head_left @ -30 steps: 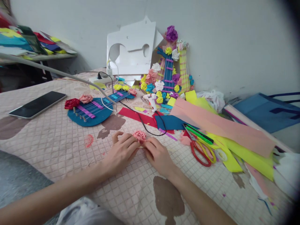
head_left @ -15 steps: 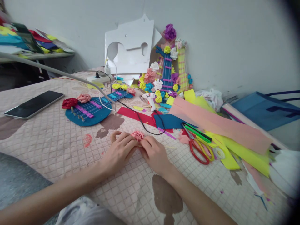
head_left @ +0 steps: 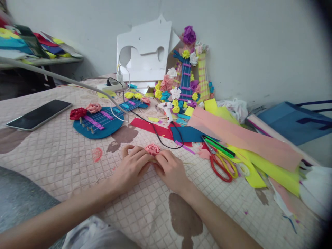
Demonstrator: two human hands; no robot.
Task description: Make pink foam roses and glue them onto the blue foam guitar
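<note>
1. Across most of the view spreads the cloth-covered counter; forearms and clothing hide part of its near side, and a dark blur swallows the right corner.
2. Against the wall, the blue bag is cut off by the right border, straps included.
3. Behind the clutter stand the white boards, overlapping, so their separate outlines are hard to follow.
4. On the left half lies the blue guitar, crossed by pale cables.
5. At front centre, the left hand and right hand meet, backs upward. The fingers of both are drawn together, pinching the lower edge of the pink paper flower; the exact contact of the tips is hidden.
6. Right of the hands rest the scissors; whether the red and yellow handles make one pair or two is unclear.
7. Beyond the hands sits the white glue gun, its nozzle blurring into the scraps.
8. Between the hands is the pink paper flower, its base covered by fingers.
9. Just beside the right hand shows a thin pale stick, too faint to trace further.
</note>
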